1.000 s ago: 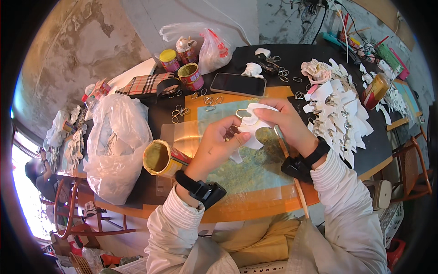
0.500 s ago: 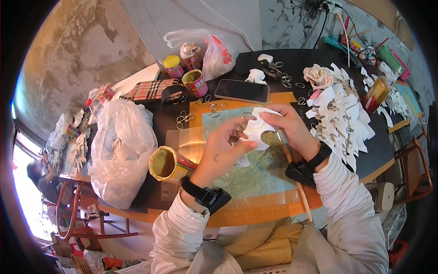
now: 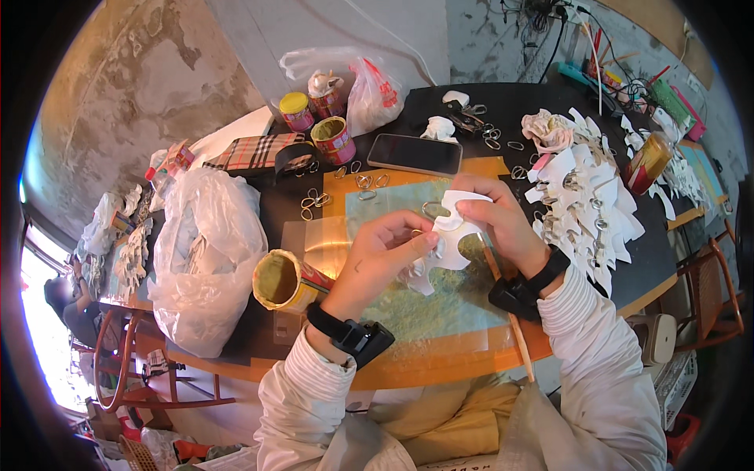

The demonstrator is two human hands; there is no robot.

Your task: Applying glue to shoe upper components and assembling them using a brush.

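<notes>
A white cut-out piece [image 3: 452, 250] of thin sheet, with curved notches, is held between both hands above a worn blue-green work mat [image 3: 408, 322]. My left hand [image 3: 383, 253] pinches its left side between thumb and fingers. On its upper right part, my right hand [image 3: 506, 226] closes with the thumb on top. An oval metal ring [image 3: 433, 209] shows at the piece's upper edge, partly hidden by it. Below my right hand a thin wooden stick [image 3: 515, 337] lies across the mat and the table's front edge. An open can [image 3: 275, 281] stands beside my left forearm.
Loose metal rings [image 3: 314, 201] lie at the mat's far left. Behind it are a phone [image 3: 416, 155], more cans [image 3: 334, 140] and a checked pouch [image 3: 255, 151]. A heap of white cut pieces [image 3: 585, 196] covers the right; a stuffed plastic bag [image 3: 208, 259] stands at left.
The white piece has turned slightly and shifted right. My left fingers have drawn together into a pinch at its left side; my right hand keeps its hold.
</notes>
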